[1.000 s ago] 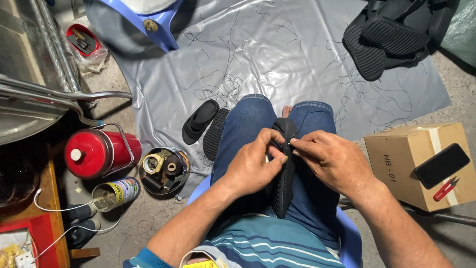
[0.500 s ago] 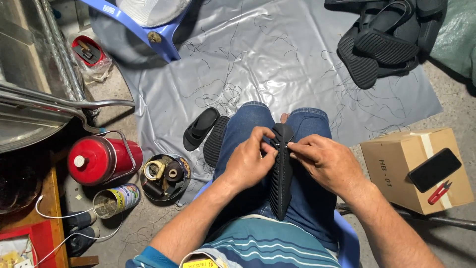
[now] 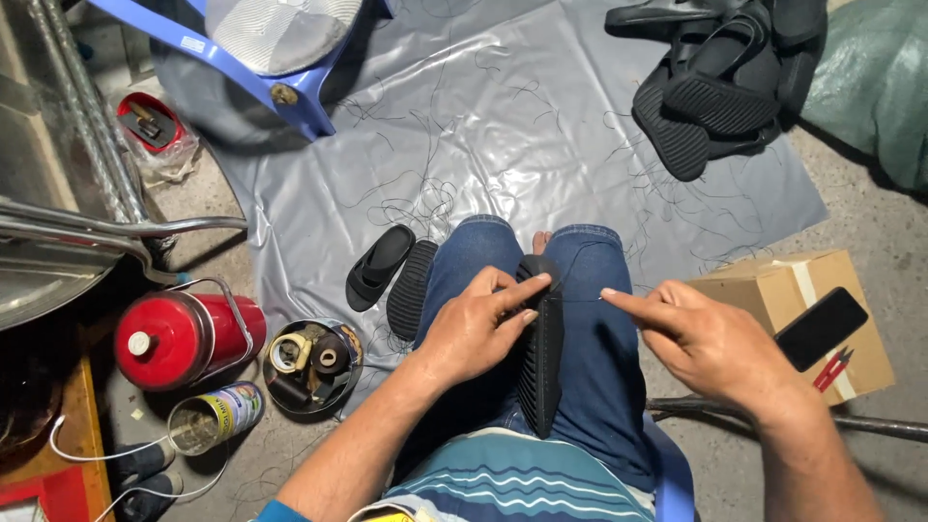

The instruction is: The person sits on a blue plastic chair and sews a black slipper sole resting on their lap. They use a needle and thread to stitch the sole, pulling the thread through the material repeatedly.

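Observation:
A black ribbed sandal sole (image 3: 539,362) stands on edge between my knees, on my blue jeans (image 3: 590,387). My left hand (image 3: 474,329) grips its upper end, thumb and fingers pressed on the sole's tip. My right hand (image 3: 710,348) is off to the right of the sole, thumb and forefinger pinched together on a thin dark thread or needle (image 3: 580,299) that runs back to the sole. The needle itself is too small to make out.
Two black sandals (image 3: 391,274) lie left of my knee on a grey plastic sheet (image 3: 503,126). A pile of black sandals (image 3: 720,82) sits far right. A cardboard box (image 3: 797,319) with a phone (image 3: 822,327) is at right. A red flask (image 3: 184,338), a tin of spools (image 3: 311,365) and a can (image 3: 208,418) are at left.
My right hand has pulled away from the sole toward the right, drawing the thread out. My left hand stays gripping the sole's top. The view has tilted slightly down.

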